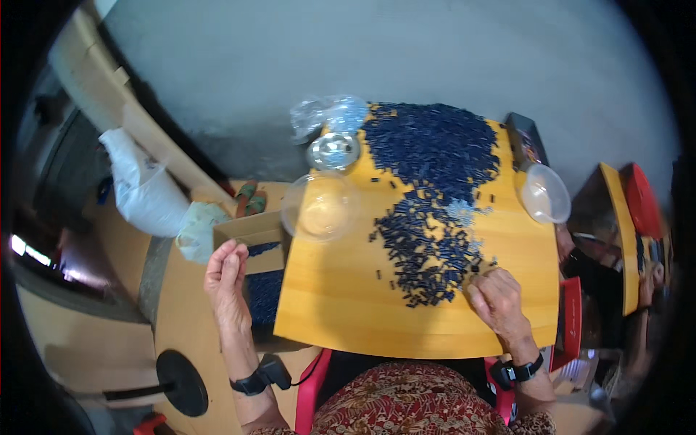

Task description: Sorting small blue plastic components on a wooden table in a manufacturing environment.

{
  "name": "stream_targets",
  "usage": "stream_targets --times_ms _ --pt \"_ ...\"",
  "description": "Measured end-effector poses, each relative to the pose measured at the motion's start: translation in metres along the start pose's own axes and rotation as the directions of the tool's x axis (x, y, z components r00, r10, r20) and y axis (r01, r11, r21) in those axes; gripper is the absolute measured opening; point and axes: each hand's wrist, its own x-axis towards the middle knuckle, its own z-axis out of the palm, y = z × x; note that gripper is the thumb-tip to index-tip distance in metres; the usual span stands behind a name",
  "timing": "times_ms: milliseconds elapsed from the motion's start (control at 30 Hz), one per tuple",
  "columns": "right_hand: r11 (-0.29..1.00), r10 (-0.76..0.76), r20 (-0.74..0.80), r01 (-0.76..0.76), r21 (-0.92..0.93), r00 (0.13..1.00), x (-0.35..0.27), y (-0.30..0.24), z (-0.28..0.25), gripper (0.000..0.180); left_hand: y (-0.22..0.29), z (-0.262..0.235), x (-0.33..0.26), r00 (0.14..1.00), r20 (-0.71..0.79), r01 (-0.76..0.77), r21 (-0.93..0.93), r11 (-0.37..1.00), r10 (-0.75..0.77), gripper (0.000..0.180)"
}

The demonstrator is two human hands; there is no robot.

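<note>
A wooden table top (341, 304) carries a large heap of small dark blue pieces (435, 152) at its far side and a looser spread of the same pieces (424, 254) nearer me. My right hand (494, 297) rests on the table at the spread's near right edge, fingers curled among the pieces. My left hand (226, 283) hovers off the table's left edge above a cardboard box (254, 235) that holds more dark blue pieces (264, 293); its fingers are together and I cannot tell if it holds anything. Both wrists wear black bands.
A clear plastic bowl (319, 206) sits at the table's left, a shiny round lid (333, 151) and a crumpled clear bag (326, 114) behind it. Another clear bowl (545, 192) is at the right edge. A white sack (141, 181) and sandals (246, 197) lie on the floor.
</note>
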Motion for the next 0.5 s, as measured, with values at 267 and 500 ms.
stream_targets --times_ms 267,500 --pt "0.99 0.103 0.022 -0.101 -0.094 0.994 -0.02 0.023 -0.004 0.017 0.002 0.1 -0.051 0.79 0.573 0.186 0.113 0.976 -0.217 0.019" --pt "0.98 0.163 0.001 -0.162 -0.112 0.987 -0.032 0.036 -0.014 0.016 -0.033 0.149 -0.084 0.413 0.909 -0.821 0.348 0.453 0.051 0.058"
